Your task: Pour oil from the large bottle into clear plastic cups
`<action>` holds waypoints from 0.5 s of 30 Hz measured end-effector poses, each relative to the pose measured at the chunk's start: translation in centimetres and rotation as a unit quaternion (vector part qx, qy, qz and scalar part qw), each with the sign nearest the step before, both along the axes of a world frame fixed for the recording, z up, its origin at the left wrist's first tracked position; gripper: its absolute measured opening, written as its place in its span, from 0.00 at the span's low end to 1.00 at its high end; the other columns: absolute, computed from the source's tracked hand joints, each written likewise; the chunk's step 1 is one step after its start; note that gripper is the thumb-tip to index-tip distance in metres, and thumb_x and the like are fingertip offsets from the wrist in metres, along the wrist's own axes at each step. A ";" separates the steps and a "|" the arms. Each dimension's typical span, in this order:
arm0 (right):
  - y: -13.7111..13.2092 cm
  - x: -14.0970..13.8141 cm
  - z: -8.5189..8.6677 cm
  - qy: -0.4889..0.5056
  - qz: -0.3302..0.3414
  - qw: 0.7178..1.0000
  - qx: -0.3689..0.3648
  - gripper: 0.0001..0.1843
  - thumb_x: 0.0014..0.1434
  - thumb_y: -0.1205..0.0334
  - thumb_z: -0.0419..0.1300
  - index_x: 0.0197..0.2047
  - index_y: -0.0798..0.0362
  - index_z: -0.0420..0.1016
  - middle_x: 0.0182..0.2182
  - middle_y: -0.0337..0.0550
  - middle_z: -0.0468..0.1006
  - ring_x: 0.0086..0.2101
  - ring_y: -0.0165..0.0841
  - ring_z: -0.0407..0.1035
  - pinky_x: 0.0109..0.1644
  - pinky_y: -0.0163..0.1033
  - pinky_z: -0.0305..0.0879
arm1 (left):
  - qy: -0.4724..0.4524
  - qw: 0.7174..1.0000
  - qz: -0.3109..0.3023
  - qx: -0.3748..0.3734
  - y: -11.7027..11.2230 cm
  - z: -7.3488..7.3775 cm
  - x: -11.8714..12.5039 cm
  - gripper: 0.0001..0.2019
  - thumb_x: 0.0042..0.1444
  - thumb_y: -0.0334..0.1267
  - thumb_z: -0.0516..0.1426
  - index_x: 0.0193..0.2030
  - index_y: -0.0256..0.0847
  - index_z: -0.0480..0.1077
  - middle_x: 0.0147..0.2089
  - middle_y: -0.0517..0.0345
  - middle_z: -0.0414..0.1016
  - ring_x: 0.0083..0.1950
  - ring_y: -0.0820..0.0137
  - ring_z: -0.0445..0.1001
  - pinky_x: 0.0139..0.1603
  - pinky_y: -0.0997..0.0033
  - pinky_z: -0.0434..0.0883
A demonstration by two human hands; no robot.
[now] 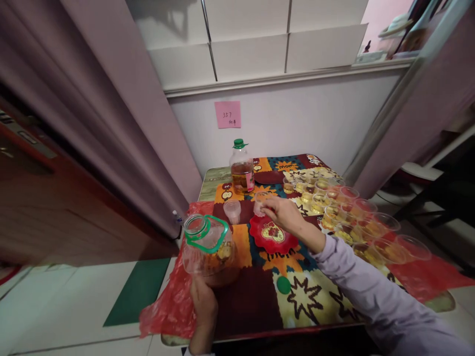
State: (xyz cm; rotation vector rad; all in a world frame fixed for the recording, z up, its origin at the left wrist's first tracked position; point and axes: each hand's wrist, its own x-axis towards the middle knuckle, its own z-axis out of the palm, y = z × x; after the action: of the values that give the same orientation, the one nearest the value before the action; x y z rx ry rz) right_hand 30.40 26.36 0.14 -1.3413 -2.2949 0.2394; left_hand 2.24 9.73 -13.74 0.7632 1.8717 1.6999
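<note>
My left hand point(203, 301) is against the lower side of a clear plastic jug point(196, 259) with a green handle and an uncapped mouth. Its fingers are partly hidden behind the jug, which has some amber liquid low inside. My right hand point(284, 213) pinches a clear plastic cup point(259, 206) over the far edge of a red scalloped plate point(256, 240). Left of that cup is another clear cup or stack of cups point(232, 211). A green cap point(284, 285) lies on the patterned tablecloth near the front.
A capped jug of amber liquid point(243, 175) stands at the back by the wall. Several clear cups with yellowish liquid point(334, 215) crowd the table's right side. Red plastic sheeting point(172, 301) hangs over the left edge. A pink note point(227, 114) is on the wall.
</note>
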 end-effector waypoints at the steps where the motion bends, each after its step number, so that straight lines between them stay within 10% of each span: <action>1: -0.7 0.8 -1.1 -0.026 -0.011 0.999 -0.023 0.12 0.74 0.59 0.59 0.44 0.47 0.84 0.43 0.45 0.86 0.41 0.37 0.79 0.41 0.37 0.64 | 0.004 1.000 0.001 -0.001 0.0 0.0 0.1 0.24 0.68 0.48 0.51 0.63 0.42 0.77 0.67 0.45 0.77 0.73 0.50 0.69 0.77 0.49 0.58; 8: -3.1 2.2 -6.2 -0.073 -0.038 0.994 -0.072 0.15 0.74 0.59 0.57 0.40 0.50 0.85 0.41 0.47 0.86 0.36 0.36 0.79 0.36 0.36 0.65 | 0.023 1.000 0.005 0.004 0.2 0.1 0.2 0.25 0.70 0.48 0.50 0.65 0.39 0.75 0.69 0.43 0.76 0.74 0.52 0.68 0.77 0.51 0.58; 15: -4.1 3.0 -5.5 -0.005 -0.053 0.999 0.006 0.20 0.71 0.53 0.63 0.62 0.48 0.78 0.60 0.52 0.81 0.47 0.43 0.82 0.42 0.42 0.77 | 0.023 0.999 0.002 0.022 0.3 0.3 0.4 0.25 0.71 0.50 0.49 0.62 0.39 0.77 0.69 0.42 0.77 0.73 0.54 0.70 0.77 0.52 0.61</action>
State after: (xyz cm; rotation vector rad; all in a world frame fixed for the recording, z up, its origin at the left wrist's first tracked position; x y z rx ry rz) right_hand 33.39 22.23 -5.36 -1.4552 -2.2212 0.1852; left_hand 2.60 10.07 -13.49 0.8220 1.8726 1.7468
